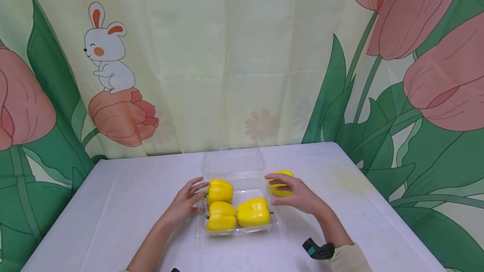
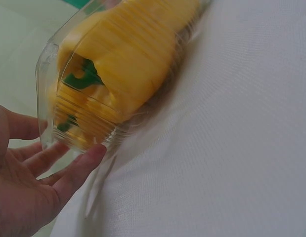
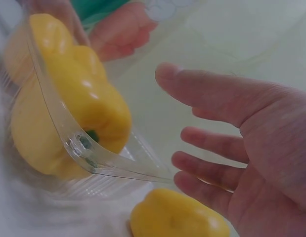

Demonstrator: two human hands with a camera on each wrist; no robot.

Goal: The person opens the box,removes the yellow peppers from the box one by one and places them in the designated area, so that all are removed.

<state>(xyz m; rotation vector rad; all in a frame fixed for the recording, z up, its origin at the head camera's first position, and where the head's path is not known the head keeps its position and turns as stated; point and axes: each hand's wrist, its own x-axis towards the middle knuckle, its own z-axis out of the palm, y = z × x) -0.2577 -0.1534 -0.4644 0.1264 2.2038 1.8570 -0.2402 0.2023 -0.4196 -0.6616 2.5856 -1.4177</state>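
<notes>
A clear plastic container (image 1: 245, 184) holds three yellow bell peppers: a back left one (image 1: 221, 191), a front left one (image 1: 221, 216) and a front right one (image 1: 253, 213). Its back right corner has no pepper in it. At the container's left side is my left hand (image 1: 181, 207), its loosely bent fingertips touching the wall in the left wrist view. My right hand (image 1: 298, 194) hovers by the right side with fingers spread and nothing held. Behind that hand, outside the container, lies another yellow bell pepper (image 3: 177, 217), partly covered by the fingers in the head view.
The container's transparent lid (image 1: 232, 163) is folded back toward the far edge of the white table (image 1: 124, 205). Beyond the table hangs a curtain (image 1: 196, 62) printed with tulips and a rabbit. A black wrist device (image 1: 318, 250) is on the right forearm.
</notes>
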